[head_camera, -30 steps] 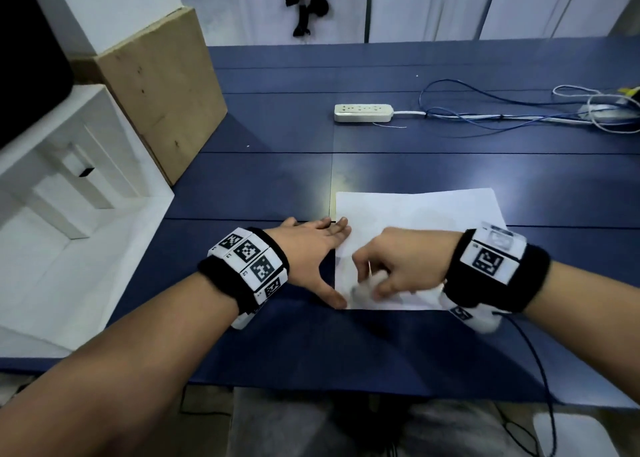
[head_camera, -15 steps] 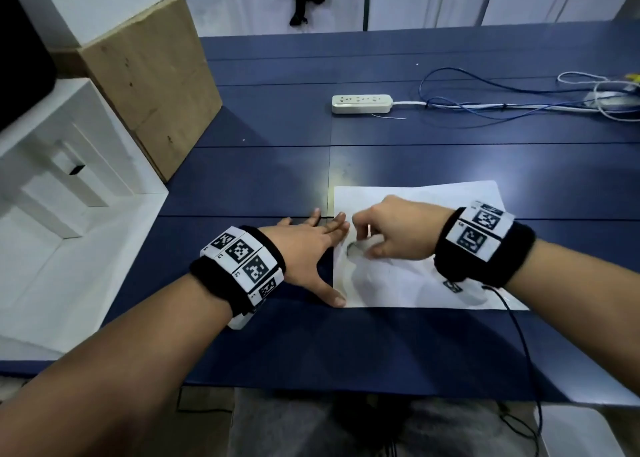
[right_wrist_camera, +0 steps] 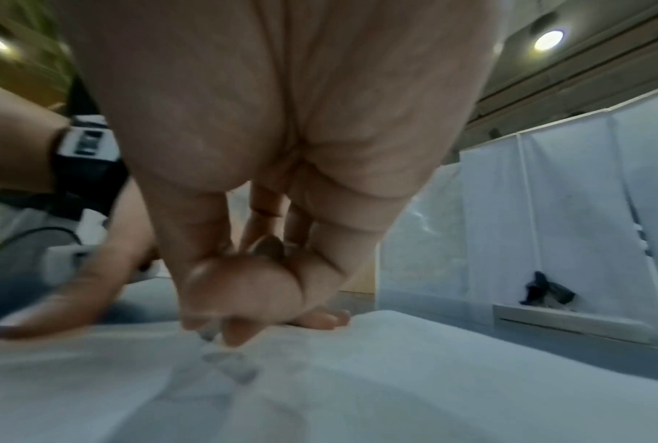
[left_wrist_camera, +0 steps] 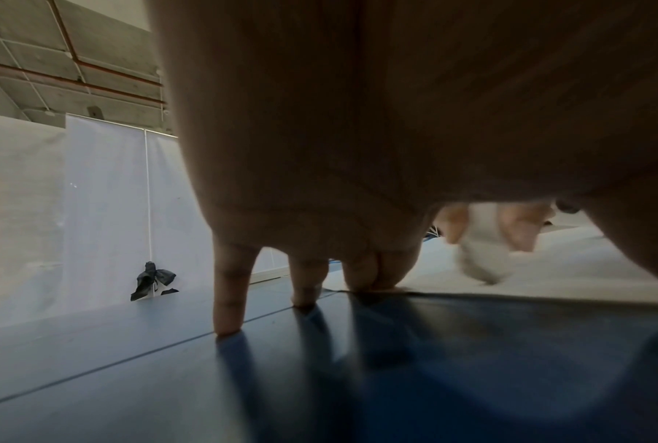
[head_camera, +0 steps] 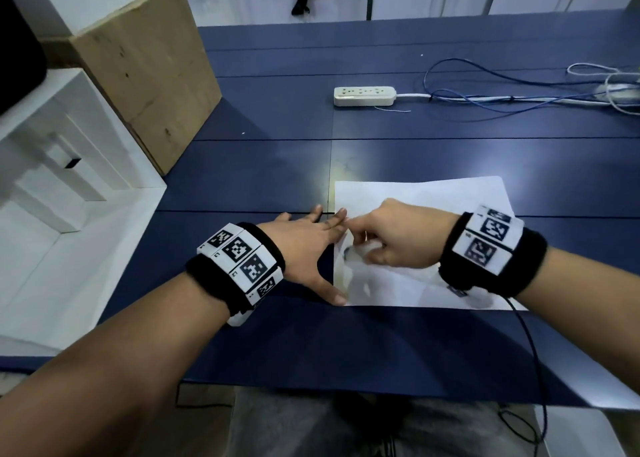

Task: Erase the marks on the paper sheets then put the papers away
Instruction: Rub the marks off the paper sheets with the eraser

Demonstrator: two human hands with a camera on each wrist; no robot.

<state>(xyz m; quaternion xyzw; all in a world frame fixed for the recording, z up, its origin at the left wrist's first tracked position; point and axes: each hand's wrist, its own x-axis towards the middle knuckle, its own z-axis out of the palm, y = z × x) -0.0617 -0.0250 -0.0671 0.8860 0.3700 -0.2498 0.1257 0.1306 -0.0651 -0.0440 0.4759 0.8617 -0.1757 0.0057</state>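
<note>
Fingers (head_camera: 360, 240) of right hand (head_camera: 398, 238) pinch eraser (left_wrist_camera: 484, 257) near paper (head_camera: 426, 193) left edge; left hand (head_camera: 304, 245) flat, pinning it.

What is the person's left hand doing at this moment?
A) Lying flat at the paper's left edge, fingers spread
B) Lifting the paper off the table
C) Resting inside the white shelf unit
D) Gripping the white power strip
A. The left hand lies flat on the blue table, with straight fingertips and the thumb on the left edge of the paper, while the right hand rubs a white eraser on it.
</note>
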